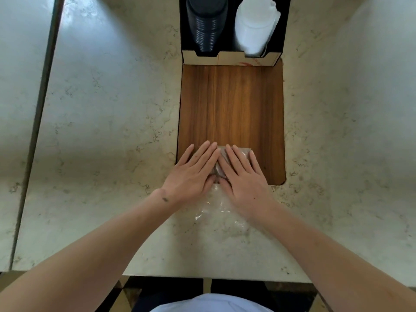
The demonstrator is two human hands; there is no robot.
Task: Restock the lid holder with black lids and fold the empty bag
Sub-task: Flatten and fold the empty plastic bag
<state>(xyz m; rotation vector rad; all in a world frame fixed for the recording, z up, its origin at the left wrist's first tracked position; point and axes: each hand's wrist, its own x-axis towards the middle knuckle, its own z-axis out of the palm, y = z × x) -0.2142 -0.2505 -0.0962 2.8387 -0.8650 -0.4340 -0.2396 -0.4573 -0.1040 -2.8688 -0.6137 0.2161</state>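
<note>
Pressing flat, both hands lie side by side on the clear plastic bag (221,206), fingers stretched out and together, palms down, gripping nothing. The left hand (191,174) and right hand (242,176) cover the folded far part of the bag, which sits on the near end of the wooden board (231,102) set into the marble surface (101,109); the unfolded remainder trails from that board's near edge back toward the person, crinkled on the stone. The bag's long axis runs from the board toward the body, so the next fold probably goes along that line. Both hands are equally near; neither has the advantage. At the board's far end stands the lid holder (231,58), its left compartment filled with black lids (206,25), its right with a white stack (254,25) partly in plastic wrap. Restocking looks done; folding looks partway. Nothing stands on the board between the bag and the holder.
</note>
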